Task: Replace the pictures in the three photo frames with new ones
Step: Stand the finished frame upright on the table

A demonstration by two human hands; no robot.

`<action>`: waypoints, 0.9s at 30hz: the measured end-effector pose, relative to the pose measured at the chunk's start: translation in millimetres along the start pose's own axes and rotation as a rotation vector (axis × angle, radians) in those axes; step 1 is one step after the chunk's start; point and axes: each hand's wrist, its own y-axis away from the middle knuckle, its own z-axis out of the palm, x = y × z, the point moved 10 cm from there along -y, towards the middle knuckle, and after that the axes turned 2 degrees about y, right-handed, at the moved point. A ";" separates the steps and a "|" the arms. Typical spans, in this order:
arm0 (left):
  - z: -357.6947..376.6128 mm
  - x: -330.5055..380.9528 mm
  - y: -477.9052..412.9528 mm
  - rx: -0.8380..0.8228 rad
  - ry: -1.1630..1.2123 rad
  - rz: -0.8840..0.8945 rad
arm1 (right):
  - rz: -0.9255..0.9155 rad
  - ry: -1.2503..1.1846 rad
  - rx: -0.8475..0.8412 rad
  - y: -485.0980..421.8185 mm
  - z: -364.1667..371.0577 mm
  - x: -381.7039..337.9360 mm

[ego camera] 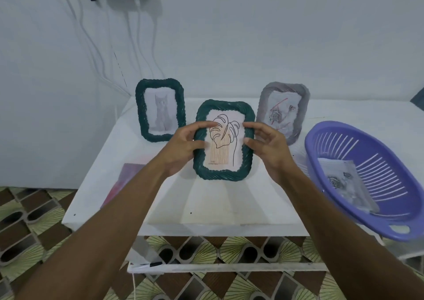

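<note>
1. Leaf frame (223,176), teal braided border, upright and facing the camera, caught between the fingertips of both hands. Lower edge low over the white table (206,205); cannot tell whether touching it.
2. Grips the frame's left edge with the left hand (183,149), forefinger and thumb curled onto the front of the border, forefinger tip reaching the edge of the drawing.
3. Pinches the right edge with the right hand (269,149), forefinger and thumb tips on the border, the other fingers loosely curled just beside it.
4. Beyond the left fingertips: cat frame (160,110), also teal, standing upright near the table's back edge, a narrow gap between it and the held frame.
5. Beyond the right fingertips: grey rose frame (283,112), leaning back, its lower left part hidden behind the right hand.
6. Right of the right fingers, well apart: purple basket (332,131), tilted, near rim and handle out past the table's front edge, a loose picture (346,182) lying inside.
7. Below and left of the left fingers: pink sheet (125,180), flat on the table near its left edge.
8. Nearer than the fingers: a stretch of white tabletop running to the front edge, both forearms above it.
</note>
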 end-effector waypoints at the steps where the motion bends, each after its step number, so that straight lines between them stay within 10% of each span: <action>1: -0.6 1.2 -7.8 -0.008 0.005 -0.003 | -0.009 0.011 -0.005 -6.3 -0.6 -2.4; 27: -37.9 -1.7 -128.6 0.078 -0.258 0.093 | -0.224 0.704 0.302 -125.3 -13.4 8.6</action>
